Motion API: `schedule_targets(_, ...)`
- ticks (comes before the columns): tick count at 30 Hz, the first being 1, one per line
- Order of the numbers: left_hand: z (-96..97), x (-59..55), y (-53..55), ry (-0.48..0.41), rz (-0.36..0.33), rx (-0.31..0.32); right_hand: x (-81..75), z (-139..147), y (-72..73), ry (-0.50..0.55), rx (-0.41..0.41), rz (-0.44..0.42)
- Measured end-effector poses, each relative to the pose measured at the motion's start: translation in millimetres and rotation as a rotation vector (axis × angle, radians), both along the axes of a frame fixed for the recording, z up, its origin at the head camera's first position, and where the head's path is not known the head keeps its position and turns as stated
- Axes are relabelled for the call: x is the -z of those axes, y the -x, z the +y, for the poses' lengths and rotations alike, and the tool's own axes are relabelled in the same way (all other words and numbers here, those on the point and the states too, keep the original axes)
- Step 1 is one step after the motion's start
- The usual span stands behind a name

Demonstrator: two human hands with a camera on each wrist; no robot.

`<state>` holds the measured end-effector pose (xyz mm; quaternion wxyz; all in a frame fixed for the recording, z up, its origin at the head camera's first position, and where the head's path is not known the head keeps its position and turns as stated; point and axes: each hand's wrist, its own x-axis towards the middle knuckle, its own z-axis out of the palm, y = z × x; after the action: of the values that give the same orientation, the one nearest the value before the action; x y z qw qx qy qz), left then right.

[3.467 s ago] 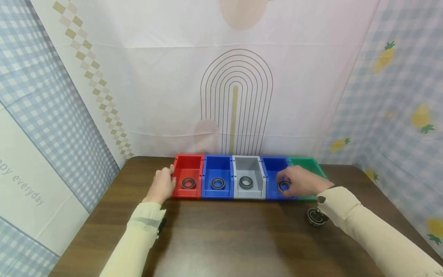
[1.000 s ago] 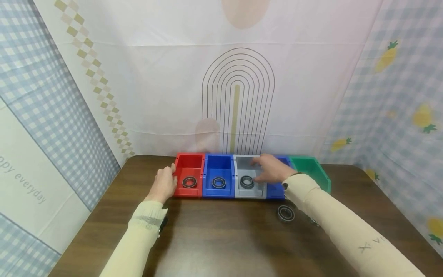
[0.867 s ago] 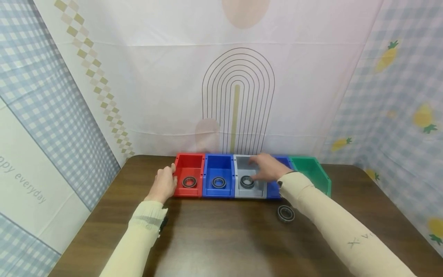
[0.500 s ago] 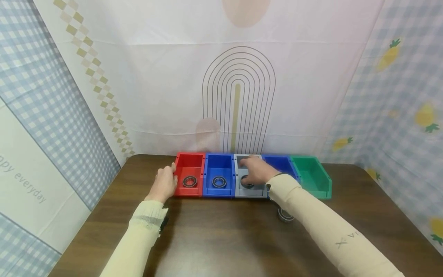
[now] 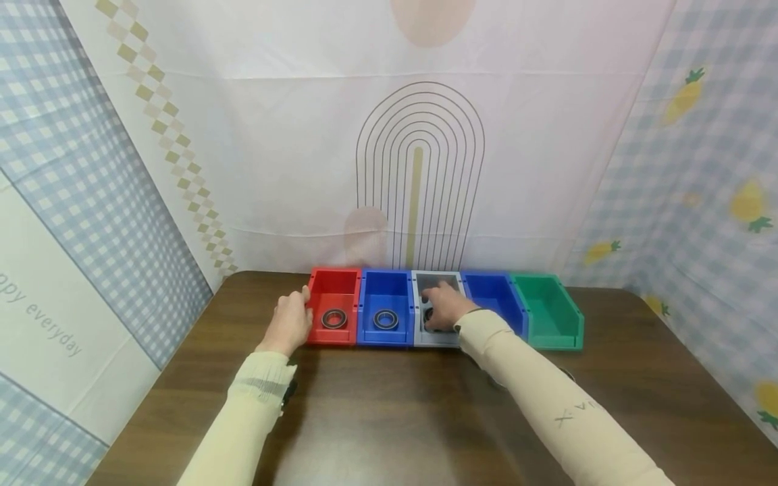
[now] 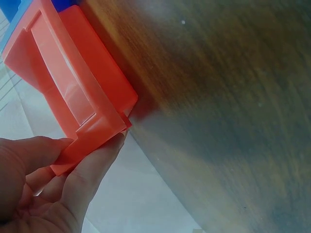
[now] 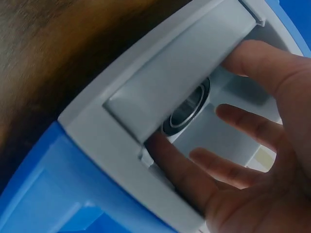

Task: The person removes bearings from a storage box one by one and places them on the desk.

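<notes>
My left hand (image 5: 287,322) grips the side wall of the red bin (image 6: 99,77) between thumb and fingers. Inside that bin lies a dark ring-shaped ball bearing (image 5: 325,319), and a second bearing (image 5: 376,320) lies in the left blue bin (image 5: 387,283). My right hand (image 5: 446,307) reaches into the grey bin (image 7: 160,73). Its fingers are spread in the right wrist view, the thumb by the front lip and one fingertip close to the bearing (image 7: 206,94) in there. The lip hides part of that bearing.
The right blue bin (image 5: 491,287) and the green bin (image 5: 550,310) complete the row at the back of the brown table (image 5: 377,418). A bearing (image 5: 568,372) peeks out beside my right sleeve (image 5: 535,385), which covers most of it. A patterned cloth (image 5: 273,169) hangs behind.
My right hand has moved left from the right blue bin and down into the grey bin. The bearing once in the right blue bin is out, on the table. My left hand stays put.
</notes>
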<state>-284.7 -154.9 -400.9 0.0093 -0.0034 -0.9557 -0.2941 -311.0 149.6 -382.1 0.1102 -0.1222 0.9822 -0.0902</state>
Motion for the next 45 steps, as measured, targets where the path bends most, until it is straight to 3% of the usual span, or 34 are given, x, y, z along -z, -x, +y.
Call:
schedule_targets(16, -0.1, 1.5, -1.2, -0.011, 0.002, -0.006, 15.3, -6.7, 11.0, -0.042, 0.007, 0.010)
schedule_targets(24, -1.3, 2.2, -2.6, 0.004, 0.029, -0.004, 13.9, -2.9, 15.3, -0.035, -0.041, 0.002)
schedule_targets(31, 2.7, 1.9, -1.6, -0.015, 0.018, -0.001, 3.9, 3.1, 10.1, -0.011, -0.067, -0.009)
schedule_targets(39, 3.6, 3.0, -2.1, 0.010, 0.084, 0.013, -13.4, 8.0, 5.5, -0.007, -0.062, -0.060)
schedule_targets(45, 1.8, 2.3, -2.8, -0.003, 0.050, -0.007, -29.7, 9.0, -1.5, 0.014, -0.067, -0.109)
